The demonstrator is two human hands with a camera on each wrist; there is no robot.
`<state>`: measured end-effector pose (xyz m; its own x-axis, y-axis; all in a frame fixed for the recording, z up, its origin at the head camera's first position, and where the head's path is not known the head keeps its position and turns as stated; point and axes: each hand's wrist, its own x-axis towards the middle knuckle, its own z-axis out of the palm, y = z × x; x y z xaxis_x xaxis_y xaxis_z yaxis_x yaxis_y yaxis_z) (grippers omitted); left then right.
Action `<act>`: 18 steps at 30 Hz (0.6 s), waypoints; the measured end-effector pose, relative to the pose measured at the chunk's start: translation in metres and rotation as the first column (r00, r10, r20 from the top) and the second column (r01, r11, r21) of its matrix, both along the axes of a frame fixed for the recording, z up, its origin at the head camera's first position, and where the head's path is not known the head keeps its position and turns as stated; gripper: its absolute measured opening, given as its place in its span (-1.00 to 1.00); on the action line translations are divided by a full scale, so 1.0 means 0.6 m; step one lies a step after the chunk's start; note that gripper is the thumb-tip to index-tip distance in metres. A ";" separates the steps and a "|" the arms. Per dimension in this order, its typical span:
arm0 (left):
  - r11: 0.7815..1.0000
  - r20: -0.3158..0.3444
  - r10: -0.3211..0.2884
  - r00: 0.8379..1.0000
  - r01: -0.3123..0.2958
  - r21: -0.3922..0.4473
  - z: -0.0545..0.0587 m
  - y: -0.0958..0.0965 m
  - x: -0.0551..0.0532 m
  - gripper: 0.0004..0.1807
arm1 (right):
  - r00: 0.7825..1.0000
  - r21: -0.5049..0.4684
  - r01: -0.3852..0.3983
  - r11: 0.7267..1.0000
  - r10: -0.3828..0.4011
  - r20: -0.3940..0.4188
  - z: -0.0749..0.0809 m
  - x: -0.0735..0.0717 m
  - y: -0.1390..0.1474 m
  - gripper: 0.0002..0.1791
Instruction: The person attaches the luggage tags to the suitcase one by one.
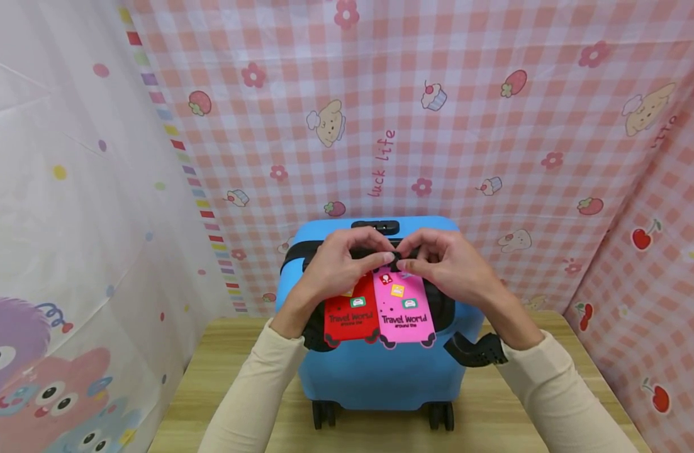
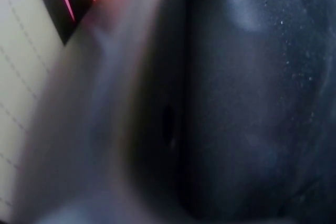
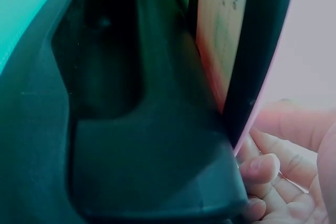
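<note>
A blue suitcase (image 1: pixel 380 377) stands upright with a black handle on its upper front. Against that front hang a red luggage tag (image 1: pixel 349 324) and a pink luggage tag (image 1: pixel 404 311), side by side, printed "Travel World". Above them, my left hand (image 1: pixel 343 261) and right hand (image 1: pixel 445 264) meet and pinch a small black strap (image 1: pixel 395 259) at the tags' top. Fingers hide most of the strap and its fastening. In the right wrist view, the pink tag's dark back holds a name card (image 3: pixel 220 30), close beside my curled right fingers (image 3: pixel 262 169).
A black combination lock (image 1: pixel 376 226) sits on the suitcase's top. Black wheels (image 1: pixel 324 414) rest on the wood-look tabletop (image 1: pixel 233 365). Behind hangs a pink checked curtain (image 1: pixel 465 151), and a white patterned curtain (image 1: pixel 69 220) hangs at left. The left wrist view is mostly dark and blurred.
</note>
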<state>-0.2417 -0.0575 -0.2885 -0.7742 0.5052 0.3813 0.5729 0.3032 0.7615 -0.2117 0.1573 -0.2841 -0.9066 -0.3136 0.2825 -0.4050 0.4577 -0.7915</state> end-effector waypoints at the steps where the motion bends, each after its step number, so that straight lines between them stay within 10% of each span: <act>1: 1.000 0.000 0.001 1.000 -0.001 0.001 0.000 0.000 0.000 -0.91 | 1.000 -0.002 0.001 1.000 -0.001 -0.002 0.000 0.000 0.000 -0.85; 18: 1.000 -0.002 -0.016 1.000 0.016 0.004 -0.001 -0.002 0.000 -0.84 | 1.000 -0.011 0.012 1.000 -0.012 -0.010 -0.001 0.000 -0.002 -0.84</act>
